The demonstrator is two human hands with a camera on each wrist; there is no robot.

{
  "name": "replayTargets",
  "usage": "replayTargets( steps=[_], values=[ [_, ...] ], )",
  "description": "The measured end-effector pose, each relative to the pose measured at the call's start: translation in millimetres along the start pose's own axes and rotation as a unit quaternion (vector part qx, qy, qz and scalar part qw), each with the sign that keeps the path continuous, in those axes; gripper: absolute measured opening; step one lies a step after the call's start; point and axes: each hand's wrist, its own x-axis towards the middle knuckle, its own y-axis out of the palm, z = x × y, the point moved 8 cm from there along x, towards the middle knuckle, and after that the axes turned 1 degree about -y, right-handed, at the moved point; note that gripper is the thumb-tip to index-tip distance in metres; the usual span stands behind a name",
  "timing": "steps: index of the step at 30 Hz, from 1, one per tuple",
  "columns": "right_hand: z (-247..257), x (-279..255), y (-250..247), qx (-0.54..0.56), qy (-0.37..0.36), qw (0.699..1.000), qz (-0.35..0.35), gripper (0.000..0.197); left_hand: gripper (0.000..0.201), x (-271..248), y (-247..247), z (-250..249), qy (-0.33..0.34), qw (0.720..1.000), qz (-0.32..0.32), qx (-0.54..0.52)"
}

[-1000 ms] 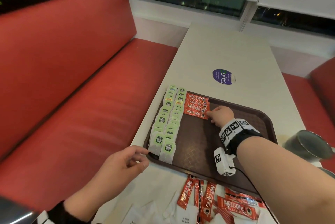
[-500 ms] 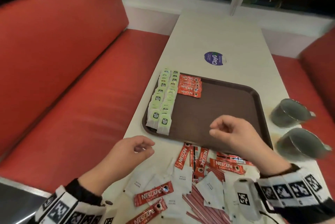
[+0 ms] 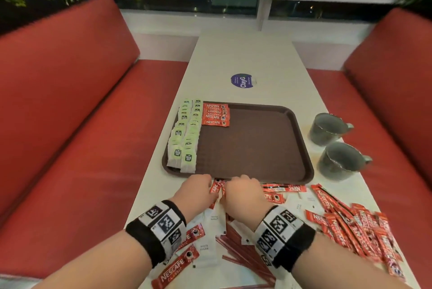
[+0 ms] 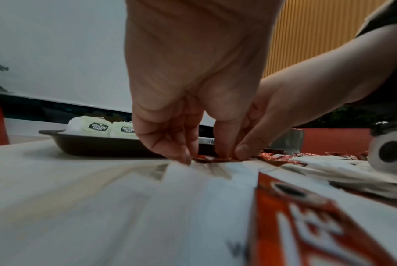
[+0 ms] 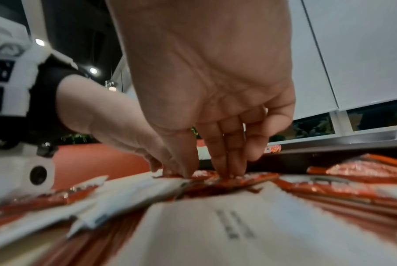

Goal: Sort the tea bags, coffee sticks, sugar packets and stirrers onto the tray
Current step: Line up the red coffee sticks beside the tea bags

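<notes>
The brown tray [image 3: 257,148] holds two columns of green tea bags [image 3: 184,134] along its left side and a stack of red coffee sticks [image 3: 215,114] at its far left. Just in front of the tray's near edge, my left hand [image 3: 205,183] and right hand [image 3: 236,182] meet over loose coffee sticks [image 3: 217,187]. In the left wrist view my left hand [image 4: 204,157] pinches at the red sticks with curled fingers and thumb. My right hand [image 5: 206,172] does the same from the other side. White sugar packets [image 3: 210,218] and red stirrers [image 3: 240,253] lie under my wrists.
Two grey mugs [image 3: 327,128] [image 3: 341,160] stand right of the tray. A big heap of coffee sticks [image 3: 350,225] covers the near right of the white table [image 3: 245,54]. Red bench seats [image 3: 81,125] run along both sides.
My right hand left the coffee stack on the tray and came back to the loose sticks by the near edge. My left hand moved right to meet it.
</notes>
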Motion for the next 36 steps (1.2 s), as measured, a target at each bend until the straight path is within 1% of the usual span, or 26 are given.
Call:
replayTargets(
  steps=[3, 6, 9, 15, 20, 23, 25, 29, 32, 34, 36],
  values=[
    [-2.8, 5.4, 4.9, 0.000, 0.037, 0.999, 0.005, 0.026, 0.020, 3.0, 2.5, 1.1, -0.006, 1.000, -0.006, -0.008],
    [-8.6, 5.9, 4.5, 0.003, 0.074, 0.997, 0.003, 0.023, 0.024, 3.2, 5.0, 5.8, -0.028, 0.999, 0.001, -0.042],
    [-8.9, 5.6, 4.9, 0.002, 0.080, 0.997, 0.020, 0.019, 0.027, 1.2, 5.3, 10.6, -0.040, 0.996, 0.002, -0.078],
    [-7.1, 5.1, 4.8, 0.011, 0.091, 0.994, 0.053, 0.018, 0.021, -7.5, -1.3, 19.7, -0.064, 0.988, 0.008, -0.143],
    [-14.0, 2.7, 5.8, 0.089, 0.118, 0.988, 0.046, 0.009, 0.015, -20.0, -12.1, 22.8, -0.054, 0.980, 0.006, -0.192],
    [-16.1, 2.4, 8.0, 0.109, 0.124, 0.985, 0.055, 0.003, 0.012, -28.2, -19.0, 26.5, -0.051, 0.975, -0.004, -0.216],
    [-16.6, 1.8, 10.7, 0.114, 0.134, 0.982, 0.068, 0.010, 0.012, -30.8, -22.5, 29.7, -0.051, 0.974, -0.015, -0.219],
    [-14.7, 2.9, 11.7, 0.111, 0.139, 0.980, 0.089, 0.010, 0.012, -34.0, -25.1, 32.4, -0.045, 0.974, -0.031, -0.220],
    [-12.7, 3.7, 12.0, 0.090, 0.134, 0.981, 0.111, 0.011, 0.014, -37.6, -24.9, 32.6, -0.042, 0.970, -0.039, -0.235],
    [-13.0, 3.3, 9.7, 0.086, 0.134, 0.981, 0.112, 0.011, 0.014, -40.3, -24.5, 33.6, -0.041, 0.969, -0.042, -0.239],
    [-15.1, 2.1, 5.2, 0.081, 0.135, 0.982, 0.101, 0.017, 0.015, -43.5, -25.1, 36.5, -0.044, 0.968, -0.049, -0.244]
  ],
)
